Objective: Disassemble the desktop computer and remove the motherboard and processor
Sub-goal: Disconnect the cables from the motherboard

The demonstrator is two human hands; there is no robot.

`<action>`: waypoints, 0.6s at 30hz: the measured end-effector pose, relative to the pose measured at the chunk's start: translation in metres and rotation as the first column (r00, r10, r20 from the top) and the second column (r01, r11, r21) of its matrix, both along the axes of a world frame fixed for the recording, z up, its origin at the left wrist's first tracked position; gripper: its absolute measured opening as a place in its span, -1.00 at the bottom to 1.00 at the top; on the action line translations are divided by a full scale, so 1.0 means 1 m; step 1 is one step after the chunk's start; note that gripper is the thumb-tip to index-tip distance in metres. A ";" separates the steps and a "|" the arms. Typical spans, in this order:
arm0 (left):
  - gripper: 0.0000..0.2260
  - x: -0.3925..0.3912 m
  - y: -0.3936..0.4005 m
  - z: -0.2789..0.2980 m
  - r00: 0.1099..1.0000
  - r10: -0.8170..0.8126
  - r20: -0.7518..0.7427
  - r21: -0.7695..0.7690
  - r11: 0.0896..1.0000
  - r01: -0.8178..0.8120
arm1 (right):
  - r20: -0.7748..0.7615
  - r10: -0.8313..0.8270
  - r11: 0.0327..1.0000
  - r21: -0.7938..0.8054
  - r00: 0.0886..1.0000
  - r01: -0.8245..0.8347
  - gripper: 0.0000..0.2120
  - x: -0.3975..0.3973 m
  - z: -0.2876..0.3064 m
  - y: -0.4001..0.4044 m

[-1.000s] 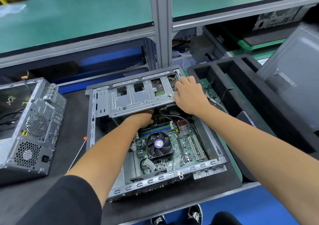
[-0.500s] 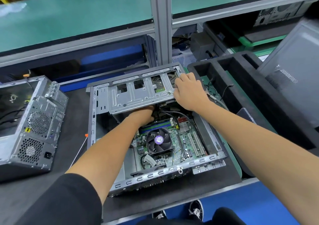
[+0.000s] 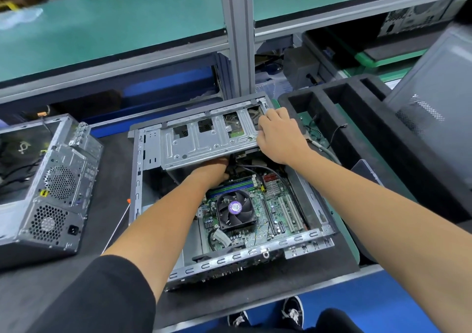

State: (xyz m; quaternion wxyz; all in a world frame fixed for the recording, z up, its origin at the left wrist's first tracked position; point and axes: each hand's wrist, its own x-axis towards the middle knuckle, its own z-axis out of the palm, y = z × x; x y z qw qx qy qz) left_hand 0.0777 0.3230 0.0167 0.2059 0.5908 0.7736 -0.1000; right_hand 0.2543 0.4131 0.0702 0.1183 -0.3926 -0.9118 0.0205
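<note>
The right hand (image 3: 279, 136) lies on the right end of the metal drive cage (image 3: 204, 141), fingers curled over its far edge. The left hand (image 3: 213, 173) reaches beneath the cage, its grip hidden. One open computer case (image 3: 229, 192) sits mid-bench, holding one motherboard (image 3: 275, 212) and one fan (image 3: 236, 209). A second case (image 3: 48, 192) stands at the bench's left edge.

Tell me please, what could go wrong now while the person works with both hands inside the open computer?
1. The left hand reaches under the metal drive bracket, its fingers hidden; they could get pinched or scraped on the sheet-metal edge.
2. The grey cable runs just below the bracket; if the right hand moves the bracket, the cable might snag or be pulled.
3. The left forearm lies just beside the fan on the green board; leaning there could stress parts.
</note>
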 end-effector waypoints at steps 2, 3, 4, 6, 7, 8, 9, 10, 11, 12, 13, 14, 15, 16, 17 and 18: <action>-0.67 0.002 -0.001 0.001 1.000 0.011 0.013 0.023 1.000 -0.011 | -0.001 0.003 1.000 0.001 1.000 -0.003 -0.76 0.000 0.001 0.000; -0.71 0.003 -0.003 0.001 1.000 0.004 0.007 0.035 0.999 -0.005 | -0.003 0.001 1.000 0.001 1.000 -0.001 -0.76 0.000 0.001 0.000; -0.74 0.003 -0.004 0.001 1.000 0.000 -0.004 0.044 0.999 0.000 | -0.008 0.000 1.000 0.003 1.000 0.000 -0.75 0.000 0.000 0.000; -0.75 0.002 -0.004 -0.002 1.000 0.000 -0.011 0.044 0.999 0.000 | -0.016 0.002 1.000 0.008 1.000 -0.002 -0.75 0.000 -0.004 0.000; -0.76 0.001 -0.004 -0.002 1.000 0.005 0.002 0.030 1.000 -0.006 | -0.016 0.005 1.000 0.012 1.000 -0.005 -0.76 0.000 -0.005 0.001; -0.80 -0.001 -0.002 -0.003 1.000 0.000 0.013 0.020 1.000 0.000 | -0.015 0.007 1.000 0.016 1.000 -0.007 -0.75 0.000 -0.005 0.001; -0.82 -0.002 -0.001 -0.004 1.000 -0.004 0.023 0.016 1.000 0.003 | -0.014 0.008 1.000 0.017 1.000 -0.008 -0.75 0.000 -0.005 0.002; -0.81 -0.003 -0.001 -0.005 1.000 -0.009 0.024 0.016 1.000 0.009 | -0.013 0.007 1.000 0.015 1.000 -0.007 -0.75 -0.001 -0.005 0.002; -0.77 -0.002 -0.001 -0.004 1.000 -0.013 0.026 0.023 1.000 0.012 | -0.013 0.007 1.000 0.012 1.000 -0.007 -0.75 -0.001 -0.004 0.003; -0.74 -0.002 -0.001 -0.004 0.999 -0.006 0.034 0.032 0.999 0.005 | -0.013 0.006 1.000 0.011 1.000 -0.006 -0.75 0.000 -0.004 0.002; -0.71 -0.001 -0.002 -0.003 0.999 0.002 0.041 0.041 0.999 -0.004 | -0.012 0.009 1.000 0.016 1.000 -0.009 -0.75 0.001 -0.005 0.002; -0.72 -0.001 -0.002 -0.003 0.999 0.006 0.039 0.049 0.999 -0.007 | -0.011 0.015 1.000 0.023 1.000 -0.015 -0.74 0.001 -0.007 0.002; -0.75 0.001 -0.002 -0.003 1.000 0.006 0.030 0.056 0.998 -0.008 | -0.008 0.021 0.999 0.030 1.000 -0.021 -0.74 0.002 -0.007 0.002; -0.82 0.002 -0.003 -0.004 1.000 0.002 0.013 0.059 0.998 -0.003 | -0.002 0.024 0.999 0.034 1.000 -0.024 -0.73 0.002 -0.008 0.002; -0.88 0.003 -0.004 -0.003 1.000 0.001 -0.009 0.059 0.998 0.000 | 0.003 0.026 0.999 0.037 1.000 -0.026 -0.73 0.002 -0.007 0.002; -0.89 0.003 -0.005 -0.004 1.000 0.007 -0.025 0.060 0.998 -0.005 | 0.006 0.027 0.999 0.042 1.000 -0.028 -0.72 0.002 -0.007 0.001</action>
